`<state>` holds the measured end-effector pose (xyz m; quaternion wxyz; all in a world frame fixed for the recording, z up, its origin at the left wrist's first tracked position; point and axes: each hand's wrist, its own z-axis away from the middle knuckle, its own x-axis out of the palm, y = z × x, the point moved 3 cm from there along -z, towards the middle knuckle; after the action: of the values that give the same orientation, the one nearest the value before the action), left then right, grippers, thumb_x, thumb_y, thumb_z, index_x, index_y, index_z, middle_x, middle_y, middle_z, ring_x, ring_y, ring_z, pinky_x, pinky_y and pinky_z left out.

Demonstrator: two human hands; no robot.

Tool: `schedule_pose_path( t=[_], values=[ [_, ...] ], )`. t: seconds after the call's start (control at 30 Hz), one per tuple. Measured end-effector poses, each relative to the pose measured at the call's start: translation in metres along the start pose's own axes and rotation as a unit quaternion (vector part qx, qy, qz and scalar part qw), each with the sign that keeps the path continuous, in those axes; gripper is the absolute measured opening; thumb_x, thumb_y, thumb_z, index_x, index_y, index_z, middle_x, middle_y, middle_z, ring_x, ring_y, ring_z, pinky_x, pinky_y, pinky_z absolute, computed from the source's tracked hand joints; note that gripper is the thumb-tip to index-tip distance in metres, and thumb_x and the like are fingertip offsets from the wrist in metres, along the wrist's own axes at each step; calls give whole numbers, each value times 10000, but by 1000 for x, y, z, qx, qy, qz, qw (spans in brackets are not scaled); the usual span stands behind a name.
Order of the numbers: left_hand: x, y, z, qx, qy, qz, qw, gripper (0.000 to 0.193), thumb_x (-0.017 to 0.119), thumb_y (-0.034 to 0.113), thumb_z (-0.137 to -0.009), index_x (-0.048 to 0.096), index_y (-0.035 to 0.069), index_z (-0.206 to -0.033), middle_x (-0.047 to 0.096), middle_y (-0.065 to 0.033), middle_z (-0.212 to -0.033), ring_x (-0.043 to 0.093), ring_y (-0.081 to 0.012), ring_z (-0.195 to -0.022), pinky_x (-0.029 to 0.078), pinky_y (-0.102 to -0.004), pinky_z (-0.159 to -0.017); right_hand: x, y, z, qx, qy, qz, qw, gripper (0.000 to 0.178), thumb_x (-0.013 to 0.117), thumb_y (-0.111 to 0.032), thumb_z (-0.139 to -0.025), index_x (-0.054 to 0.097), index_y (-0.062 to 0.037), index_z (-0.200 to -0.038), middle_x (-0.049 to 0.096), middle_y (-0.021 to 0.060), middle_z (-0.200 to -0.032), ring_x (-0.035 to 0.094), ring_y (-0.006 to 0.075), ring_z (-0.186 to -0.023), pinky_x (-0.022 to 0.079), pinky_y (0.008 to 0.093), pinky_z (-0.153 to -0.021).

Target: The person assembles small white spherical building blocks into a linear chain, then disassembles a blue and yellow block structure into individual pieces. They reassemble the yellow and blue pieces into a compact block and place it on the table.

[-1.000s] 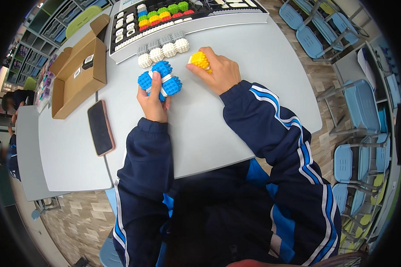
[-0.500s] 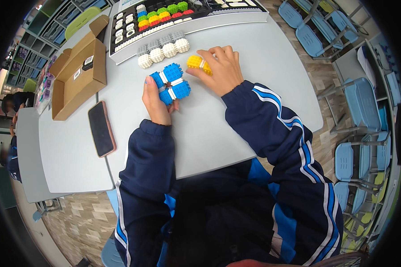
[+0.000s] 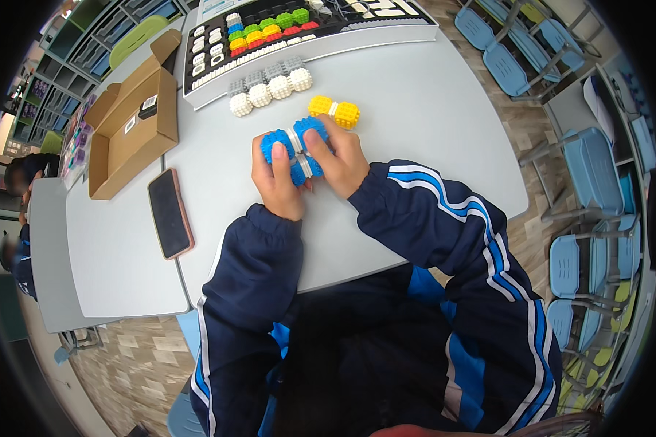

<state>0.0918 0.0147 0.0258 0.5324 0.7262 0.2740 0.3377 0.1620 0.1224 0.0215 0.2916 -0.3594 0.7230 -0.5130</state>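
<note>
A block assembly (image 3: 276, 138) of studded blue cubes, joined by white connectors, is gripped between my two hands above the table. My left hand (image 3: 279, 177) closes round its left side with the thumb on top. From the right, my right hand (image 3: 340, 159) pinches a blue cube with thumb and fingers. Just beyond my right hand, a pair of yellow studded blocks (image 3: 343, 114) with a white connector between them lies on the table. Farther back stands a row of white and grey studded blocks (image 3: 279, 87).
An open kit tray (image 3: 386, 45) with coloured blocks and white parts spans the table's far side. At left are an open cardboard box (image 3: 99, 169) and a phone (image 3: 170, 213). Blue chairs (image 3: 596, 171) stand right of the table. Other people sit at far left.
My right hand has let go of the yellow blocks, which now lie on the table, and has come over to grip the blue assembly. My left hand has shifted right with it.
</note>
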Motion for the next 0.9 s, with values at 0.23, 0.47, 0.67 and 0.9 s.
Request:
schedule_pose_path(
  t=[0.23,0.47,0.67,0.9],
  values=[
    [-11,-13,-5,45,-13,-179,983,406,475,428,-1011,512,24,-1039,609,-79,-777,586,-169,-607,465,-316,-558,1,8,2,8,63,-6,998,442,506,-436,-995,510,0,-1069,621,138,-724,617,206,-652,465,330,-610],
    [-6,-12,-6,-2,2,-163,987,440,448,480,-1015,517,46,-992,578,-39,-701,532,-116,-547,419,-275,-493,3,8,-6,26,76,3,997,495,507,-474,-986,540,19,-1013,614,129,-722,609,216,-657,462,338,-618],
    [-1,-16,-7,-80,7,-57,995,445,439,507,-1016,531,71,-999,547,6,-687,461,-40,-497,357,-211,-420,6,18,-13,62,63,-100,991,506,605,-463,-950,574,42,-961,615,63,-767,581,105,-684,465,277,-606],
    [-1,-11,-2,-76,14,-45,996,443,443,500,-1017,541,68,-1030,553,17,-721,469,-28,-522,355,-198,-430,11,23,-13,92,54,-209,972,470,636,-437,-941,593,30,-969,606,32,-799,561,57,-702,471,237,-616]
  ],
)
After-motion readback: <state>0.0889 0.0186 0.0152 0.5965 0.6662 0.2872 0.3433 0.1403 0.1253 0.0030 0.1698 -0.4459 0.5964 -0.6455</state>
